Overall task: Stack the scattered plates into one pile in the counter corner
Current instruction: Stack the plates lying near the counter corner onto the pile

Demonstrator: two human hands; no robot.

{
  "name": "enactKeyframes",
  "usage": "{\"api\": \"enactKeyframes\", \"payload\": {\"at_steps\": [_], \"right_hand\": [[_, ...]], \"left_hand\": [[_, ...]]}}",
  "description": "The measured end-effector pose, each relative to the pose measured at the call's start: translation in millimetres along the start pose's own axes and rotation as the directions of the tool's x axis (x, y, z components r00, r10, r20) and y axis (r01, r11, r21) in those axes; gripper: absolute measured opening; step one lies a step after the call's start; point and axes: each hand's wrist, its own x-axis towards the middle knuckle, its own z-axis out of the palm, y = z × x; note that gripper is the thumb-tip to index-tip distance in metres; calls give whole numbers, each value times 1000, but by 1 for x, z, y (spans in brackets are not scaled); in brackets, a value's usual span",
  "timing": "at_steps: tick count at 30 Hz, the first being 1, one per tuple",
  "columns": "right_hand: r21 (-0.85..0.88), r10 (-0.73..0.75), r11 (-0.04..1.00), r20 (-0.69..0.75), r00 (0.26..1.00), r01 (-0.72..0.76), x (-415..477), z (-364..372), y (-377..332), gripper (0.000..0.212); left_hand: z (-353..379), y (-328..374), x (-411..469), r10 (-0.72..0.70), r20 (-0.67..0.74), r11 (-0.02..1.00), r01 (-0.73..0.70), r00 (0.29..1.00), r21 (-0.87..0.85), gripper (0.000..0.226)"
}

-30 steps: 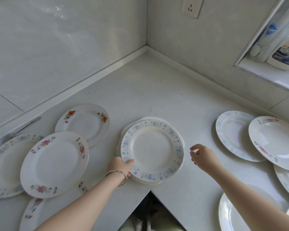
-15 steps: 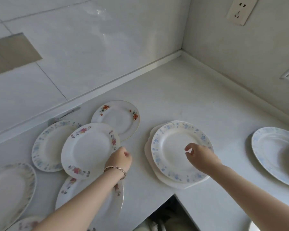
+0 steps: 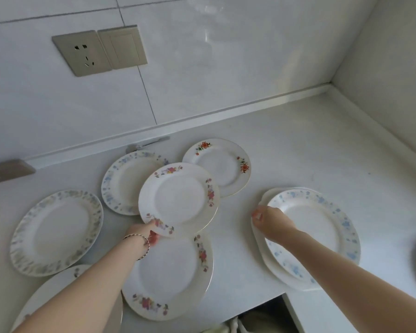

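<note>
My left hand [image 3: 143, 234] grips the near rim of a white plate with pink flowers [image 3: 179, 199], lifted and tilted above the other plates. A similar pink-flowered plate [image 3: 171, 277] lies flat under it. My right hand [image 3: 270, 222] rests on the left rim of a short pile topped by a blue-flowered plate [image 3: 320, 234]. A red-flowered plate [image 3: 222, 164] and a pale blue-rimmed plate [image 3: 124, 181] lie behind the lifted one. The counter corner [image 3: 329, 92] is at the upper right.
A large pale-patterned plate [image 3: 55, 231] lies at the left, and another plate [image 3: 58, 294] is partly under my left arm. A knife [image 3: 147, 145] lies by the wall. The counter's front edge has a notch [image 3: 262, 311] below the pile. Wall sockets [image 3: 99, 50] sit above.
My left hand has taken the pink-flowered plate by its rim and raised it off the counter. My right hand slid to the pile's left rim. The view has swung left.
</note>
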Motion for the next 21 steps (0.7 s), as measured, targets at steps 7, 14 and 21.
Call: {"api": "enactKeyframes", "payload": {"at_steps": [7, 14, 21], "right_hand": [[37, 73, 997, -30, 997, -72, -9, -3, 31, 28], [164, 208, 968, -106, 973, -189, -33, -19, 97, 23], [343, 443, 868, -206, 872, -360, -71, -37, 170, 25]], "left_hand": [[12, 6, -13, 170, 89, 967, -148, 981, -207, 14], [38, 17, -59, 430, 182, 898, -397, 884, -190, 22], [126, 4, -105, 405, 475, 906, -413, 782, -93, 18]]}}
